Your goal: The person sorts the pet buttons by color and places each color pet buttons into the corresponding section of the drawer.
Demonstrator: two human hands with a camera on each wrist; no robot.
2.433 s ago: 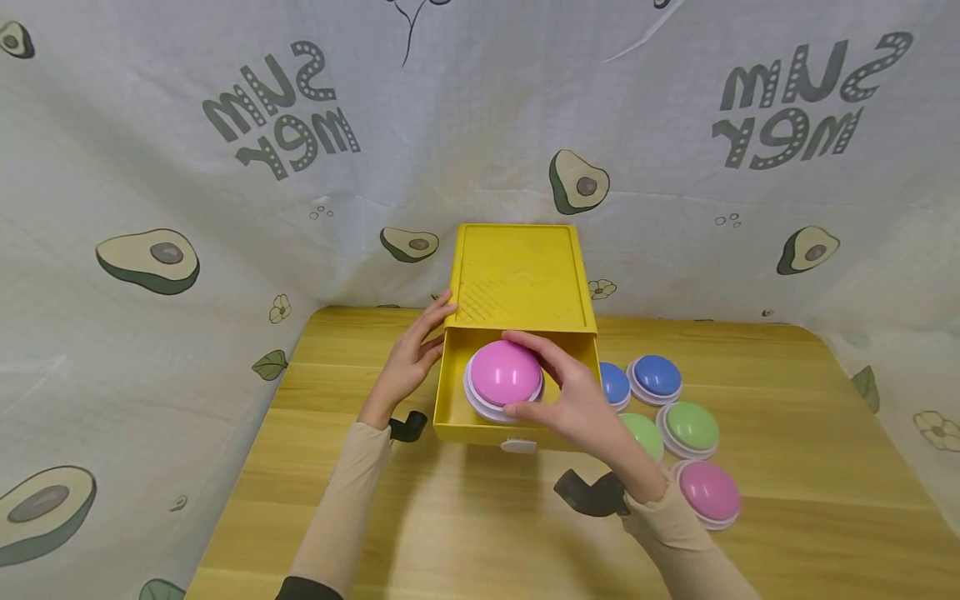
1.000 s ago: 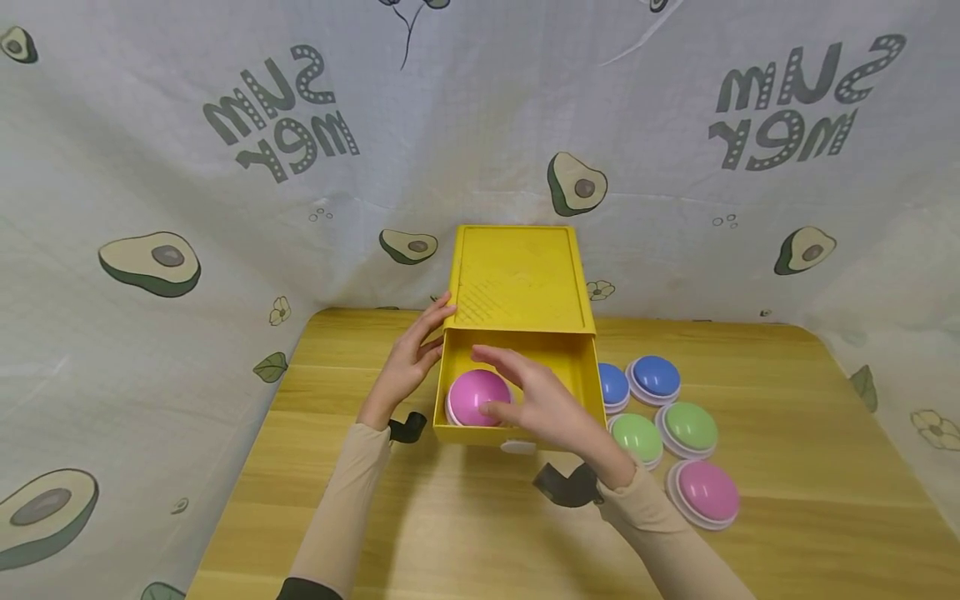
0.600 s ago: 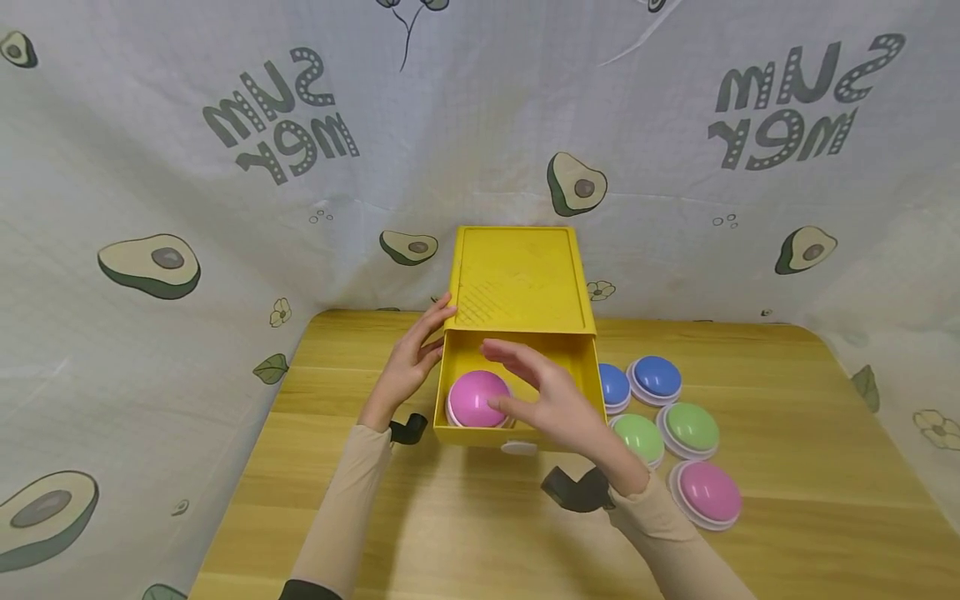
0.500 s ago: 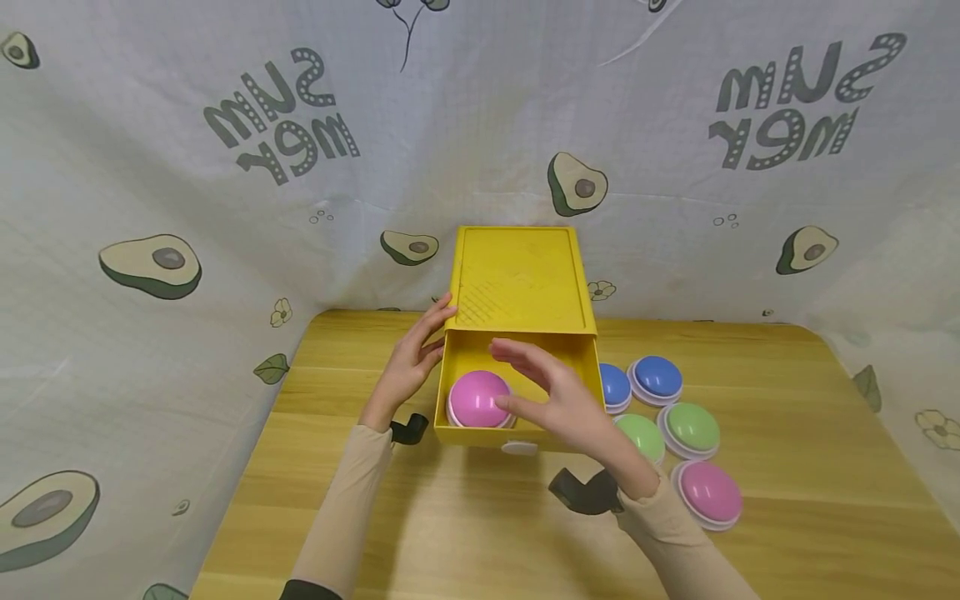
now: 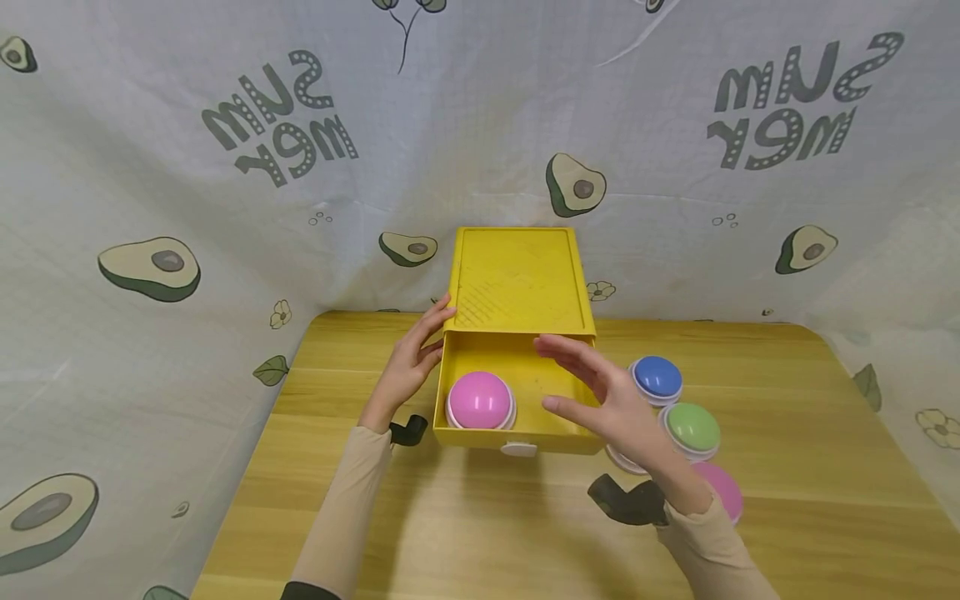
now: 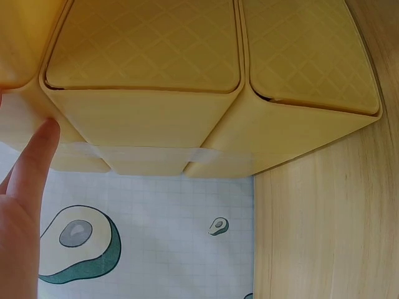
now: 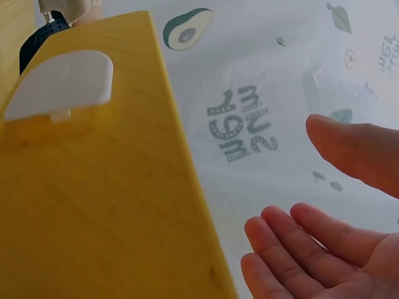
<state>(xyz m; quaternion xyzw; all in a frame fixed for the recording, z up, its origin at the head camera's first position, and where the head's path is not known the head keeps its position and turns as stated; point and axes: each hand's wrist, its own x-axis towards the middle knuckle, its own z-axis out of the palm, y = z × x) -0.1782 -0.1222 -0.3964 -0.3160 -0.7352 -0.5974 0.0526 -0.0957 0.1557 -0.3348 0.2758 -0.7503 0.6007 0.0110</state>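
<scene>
A pink dome button (image 5: pixel 480 402) on a white round base sits in the front left of the pulled-out yellow drawer (image 5: pixel 558 443). My left hand (image 5: pixel 408 367) lies along the left side of the yellow cabinet (image 5: pixel 521 279), fingertips touching its upper edge. In the left wrist view one finger (image 6: pixel 36 165) meets the cabinet's side wall (image 6: pixel 146 118). Over the drawer's right part hovers my right hand (image 5: pixel 626 412), thumb and fingers spread, holding nothing. The right wrist view has the drawer front (image 7: pixel 124 193) with its white handle (image 7: pixel 68 81), beside the spread right hand (image 7: pixel 336 243).
Right of the drawer on the wooden table (image 5: pixel 817 417) stand a blue dome button (image 5: pixel 658 377), a green dome button (image 5: pixel 692 427) and a pink dome button (image 5: pixel 722 490), partly behind the right arm. Another white base (image 5: pixel 626 461) shows under the hand. A patterned cloth (image 5: pixel 465 108) hangs behind.
My right hand held the pink button over the drawer, let go of it at the front left, and has since moved right, away from it. The left hand has stayed put.
</scene>
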